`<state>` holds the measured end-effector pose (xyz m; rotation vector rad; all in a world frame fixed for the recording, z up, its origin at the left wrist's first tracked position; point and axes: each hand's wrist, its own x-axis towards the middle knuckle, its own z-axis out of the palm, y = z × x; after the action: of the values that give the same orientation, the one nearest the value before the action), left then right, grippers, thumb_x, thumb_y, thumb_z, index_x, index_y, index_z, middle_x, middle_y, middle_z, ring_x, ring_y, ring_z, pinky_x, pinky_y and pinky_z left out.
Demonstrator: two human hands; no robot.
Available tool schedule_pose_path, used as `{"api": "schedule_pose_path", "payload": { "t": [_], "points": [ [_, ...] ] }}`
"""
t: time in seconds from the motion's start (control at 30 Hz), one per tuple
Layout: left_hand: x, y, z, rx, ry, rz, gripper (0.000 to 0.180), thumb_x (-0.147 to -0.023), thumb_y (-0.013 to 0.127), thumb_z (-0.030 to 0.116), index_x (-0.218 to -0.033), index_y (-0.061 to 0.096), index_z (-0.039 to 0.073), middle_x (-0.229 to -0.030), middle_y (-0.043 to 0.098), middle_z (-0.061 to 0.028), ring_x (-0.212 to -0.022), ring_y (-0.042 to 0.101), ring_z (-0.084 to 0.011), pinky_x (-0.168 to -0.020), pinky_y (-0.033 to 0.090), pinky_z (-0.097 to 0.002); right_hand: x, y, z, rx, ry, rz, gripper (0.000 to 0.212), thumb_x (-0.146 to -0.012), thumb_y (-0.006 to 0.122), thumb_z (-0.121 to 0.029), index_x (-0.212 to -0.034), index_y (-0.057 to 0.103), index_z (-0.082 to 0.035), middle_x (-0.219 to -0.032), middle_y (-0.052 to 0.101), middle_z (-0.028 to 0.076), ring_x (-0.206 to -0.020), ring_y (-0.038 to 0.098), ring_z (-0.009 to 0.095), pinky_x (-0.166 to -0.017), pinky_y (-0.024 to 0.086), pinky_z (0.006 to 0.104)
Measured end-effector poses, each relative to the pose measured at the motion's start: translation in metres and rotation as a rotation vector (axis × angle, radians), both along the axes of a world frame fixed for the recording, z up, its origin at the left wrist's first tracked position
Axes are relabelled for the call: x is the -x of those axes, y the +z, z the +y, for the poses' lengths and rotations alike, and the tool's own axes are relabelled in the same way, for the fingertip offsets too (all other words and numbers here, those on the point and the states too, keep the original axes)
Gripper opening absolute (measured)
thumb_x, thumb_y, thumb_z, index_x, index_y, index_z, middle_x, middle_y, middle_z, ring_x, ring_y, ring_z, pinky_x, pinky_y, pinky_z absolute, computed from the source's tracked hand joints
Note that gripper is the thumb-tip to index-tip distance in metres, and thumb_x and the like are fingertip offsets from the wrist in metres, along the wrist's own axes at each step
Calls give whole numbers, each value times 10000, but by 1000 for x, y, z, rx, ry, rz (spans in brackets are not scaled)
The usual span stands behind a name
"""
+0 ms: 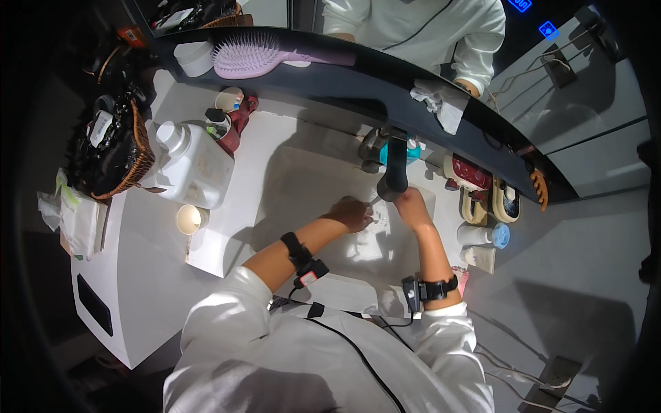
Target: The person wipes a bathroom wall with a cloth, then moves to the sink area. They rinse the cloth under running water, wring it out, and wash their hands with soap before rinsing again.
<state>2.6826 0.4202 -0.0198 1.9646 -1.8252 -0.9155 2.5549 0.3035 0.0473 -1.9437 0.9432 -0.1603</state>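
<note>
Both my hands are over the white sink basin [275,220], by the black faucet [394,168]. My left hand [349,215] is left of the spout and low in the basin, its fingers curled. Bright white glints lie at its fingertips, and whatever it holds, if anything, is too small to make out. Just right of the spout, close to its end, is my right hand [413,208], closed with its fingers turned inward. Its grip is hidden from this view. Each wrist wears a black strap with a small device.
A white jug [196,165], a paper cup [191,219] and a wicker basket [141,162] stand left. Soap dishes [505,202] and a blue-capped bottle [482,235] line the right. A lilac hairbrush [251,58] and crumpled tissue [444,107] lie on the dark shelf [330,79].
</note>
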Motion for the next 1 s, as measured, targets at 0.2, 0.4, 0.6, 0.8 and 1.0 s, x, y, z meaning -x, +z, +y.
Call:
{"api": "schedule_pose_path", "payload": {
  "t": [0.2,0.4,0.6,0.8,1.0],
  "points": [
    [-31,-17,47,-143,194,145,238,-848,533,262,-1011,617,111,-964,649,-109,-898,606,-288,-800,467,-382,-48,-24,-29,-454,-102,-403,329,-870,536,-169,-1112,557,54,-1086,612,157,-984,599,224,-888,445,313],
    [-42,-53,75,-180,284,60,261,-866,501,296,-1023,619,126,-977,654,-91,-915,610,-278,-820,464,-363,-7,-115,-8,-625,-111,-219,267,-852,542,-199,-1002,624,7,-957,645,142,-929,613,250,-826,468,349],
    [-36,-58,99,-308,131,-69,310,-854,506,271,-1114,596,127,-1176,575,-93,-1079,541,-262,-919,422,-318,49,-153,51,-62,56,416,289,-759,647,-181,-1009,654,-37,-1017,650,136,-953,617,271,-830,472,337],
    [-53,78,75,-141,70,608,337,-907,493,233,-1150,558,8,-1108,610,-109,-1036,567,-221,-918,419,-294,43,29,46,-426,228,26,268,-886,548,-208,-1086,620,-45,-1046,637,100,-957,600,205,-856,451,312],
    [-51,123,71,-40,-192,1553,333,-944,432,259,-1138,560,21,-1060,611,-132,-996,581,-234,-908,431,-341,50,69,58,-947,554,-862,278,-881,494,-171,-1094,592,-23,-1073,595,189,-980,592,293,-894,456,415]
  ]
}}
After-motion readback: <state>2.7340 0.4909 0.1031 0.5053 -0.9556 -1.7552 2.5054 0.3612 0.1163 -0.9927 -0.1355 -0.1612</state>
